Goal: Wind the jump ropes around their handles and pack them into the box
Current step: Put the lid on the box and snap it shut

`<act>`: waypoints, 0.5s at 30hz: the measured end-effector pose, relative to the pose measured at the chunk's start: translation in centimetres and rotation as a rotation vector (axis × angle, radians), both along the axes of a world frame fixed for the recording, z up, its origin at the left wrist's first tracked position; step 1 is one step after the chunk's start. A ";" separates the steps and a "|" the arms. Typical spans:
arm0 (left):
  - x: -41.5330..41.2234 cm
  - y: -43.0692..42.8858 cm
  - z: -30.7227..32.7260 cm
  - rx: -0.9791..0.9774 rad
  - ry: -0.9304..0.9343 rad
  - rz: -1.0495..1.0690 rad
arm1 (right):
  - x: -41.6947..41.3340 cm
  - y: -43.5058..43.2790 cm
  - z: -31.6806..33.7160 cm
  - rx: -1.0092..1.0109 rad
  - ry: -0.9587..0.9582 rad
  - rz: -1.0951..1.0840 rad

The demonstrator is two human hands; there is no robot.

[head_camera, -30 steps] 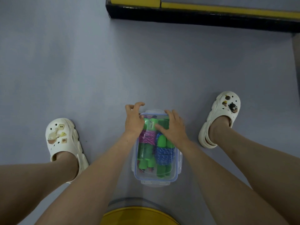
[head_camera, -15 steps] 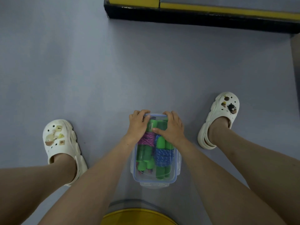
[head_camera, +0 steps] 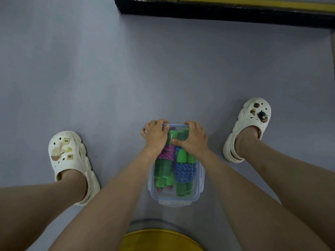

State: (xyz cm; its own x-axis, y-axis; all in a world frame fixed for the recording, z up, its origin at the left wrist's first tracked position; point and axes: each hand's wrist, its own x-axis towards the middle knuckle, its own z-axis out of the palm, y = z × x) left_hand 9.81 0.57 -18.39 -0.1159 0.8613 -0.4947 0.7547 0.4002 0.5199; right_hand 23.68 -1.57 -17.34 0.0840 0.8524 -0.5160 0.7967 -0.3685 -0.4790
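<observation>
Nearest, at the bottom edge of the view, lies a rounded yellow shape (head_camera: 159, 240) with a grey translucent rim; what it is cannot be told. Just beyond it, between the person's bare shins, a clear plastic box (head_camera: 199, 189) stands on the floor (head_camera: 108, 78), long axis running away from the viewer. Its transparent lid (head_camera: 163, 196), edged with a blue seal, is on, and a pale latch flap shows at the near end.

Through the lid two wound bundles lie side by side: a pink rope (head_camera: 165, 153) on the left and a blue rope (head_camera: 184, 172) on the right, each coiled around green handles (head_camera: 164, 175) that lie lengthwise in the box.

At the far end, the left hand (head_camera: 155, 134) grips the far-left corner, fingers curled close together over the rim. The right hand (head_camera: 194, 137) grips the far-right corner likewise, fingers bent over the edge, thumb laid flat across the lid and pointing left.

To either side stand a left clog (head_camera: 70, 160) and a right clog (head_camera: 248, 127), cream-white, perforated, each carrying small charms (head_camera: 261, 115); any lettering on these is too small to tell.

The floor is smooth, matte and grey-blue. At the far top runs a black ledge (head_camera: 226, 9) capped by a yellow strip; faint pale marks on it cannot be read.
</observation>
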 end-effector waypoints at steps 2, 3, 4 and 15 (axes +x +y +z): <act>0.0 0.1 0.0 -0.019 -0.002 0.001 | 0.0 0.0 0.0 -0.004 -0.002 -0.004; 0.0 0.2 0.1 -0.029 -0.002 0.003 | 0.0 0.0 -0.1 -0.003 0.003 -0.008; 0.0 0.2 0.1 -0.035 0.002 0.003 | 0.0 0.0 -0.1 -0.002 0.008 -0.012; -1.0 0.5 0.6 -0.009 -0.314 -0.016 | 0.1 -0.6 0.9 -0.115 0.008 -0.015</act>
